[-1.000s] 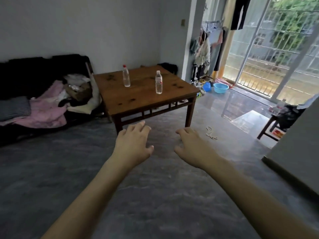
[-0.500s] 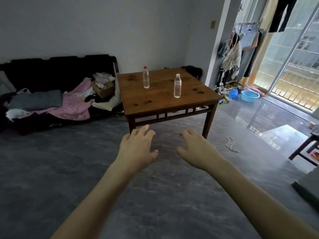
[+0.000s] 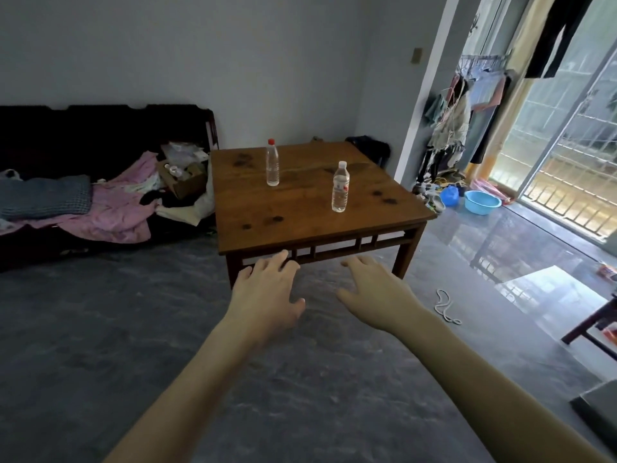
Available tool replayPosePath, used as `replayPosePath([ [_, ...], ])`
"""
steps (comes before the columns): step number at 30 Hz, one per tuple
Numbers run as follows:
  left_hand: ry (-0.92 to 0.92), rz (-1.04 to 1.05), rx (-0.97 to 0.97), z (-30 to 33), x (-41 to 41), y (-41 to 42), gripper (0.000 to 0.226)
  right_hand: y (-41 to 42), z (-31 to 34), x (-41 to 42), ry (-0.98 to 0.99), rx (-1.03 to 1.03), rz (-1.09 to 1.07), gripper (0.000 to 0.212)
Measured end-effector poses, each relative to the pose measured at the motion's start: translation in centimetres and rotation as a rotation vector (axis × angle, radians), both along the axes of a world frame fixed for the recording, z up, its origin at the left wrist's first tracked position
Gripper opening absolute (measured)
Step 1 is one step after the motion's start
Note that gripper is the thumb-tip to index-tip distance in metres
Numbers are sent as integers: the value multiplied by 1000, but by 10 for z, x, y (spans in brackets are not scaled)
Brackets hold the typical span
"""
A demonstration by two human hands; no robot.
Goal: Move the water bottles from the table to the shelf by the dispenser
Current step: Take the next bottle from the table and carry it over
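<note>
Two clear water bottles stand upright on a low wooden table (image 3: 300, 225). The red-capped bottle (image 3: 272, 163) is toward the back left; the white-capped bottle (image 3: 340, 188) with a red-and-white label is nearer, to the right. My left hand (image 3: 267, 289) and my right hand (image 3: 374, 292) reach forward over the floor, palms down, fingers apart, holding nothing. Both hands are short of the table's front edge, well apart from the bottles. No shelf or dispenser is in view.
A dark sofa (image 3: 100, 135) piled with pink cloth and a cardboard box stands left of the table. A blue basin (image 3: 482, 202) and hanging clothes are by the balcony door at right. A white cord (image 3: 445, 307) lies on the grey floor. A dark stool (image 3: 597, 325) is at far right.
The view has come closer to the table and turned left, so the table and bottles look larger and more centred. Both hands stay open and stretched forward.
</note>
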State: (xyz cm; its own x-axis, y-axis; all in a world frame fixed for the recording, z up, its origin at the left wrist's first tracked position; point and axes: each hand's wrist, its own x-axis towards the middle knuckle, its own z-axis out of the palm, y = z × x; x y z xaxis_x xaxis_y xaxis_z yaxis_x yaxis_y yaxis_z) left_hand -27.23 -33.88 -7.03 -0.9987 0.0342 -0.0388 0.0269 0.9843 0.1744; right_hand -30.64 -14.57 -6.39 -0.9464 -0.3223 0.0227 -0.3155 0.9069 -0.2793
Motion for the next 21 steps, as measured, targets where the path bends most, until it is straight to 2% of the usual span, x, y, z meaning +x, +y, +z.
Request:
replayPosePath([
  [10, -36, -66, -10, -4, -139, 9, 67, 9, -8, -129, -34, -4, -63, 51],
  [21, -93, -41, -5, -28, -313, 67, 68, 74, -41, -306, -71, -83, -64, 39],
])
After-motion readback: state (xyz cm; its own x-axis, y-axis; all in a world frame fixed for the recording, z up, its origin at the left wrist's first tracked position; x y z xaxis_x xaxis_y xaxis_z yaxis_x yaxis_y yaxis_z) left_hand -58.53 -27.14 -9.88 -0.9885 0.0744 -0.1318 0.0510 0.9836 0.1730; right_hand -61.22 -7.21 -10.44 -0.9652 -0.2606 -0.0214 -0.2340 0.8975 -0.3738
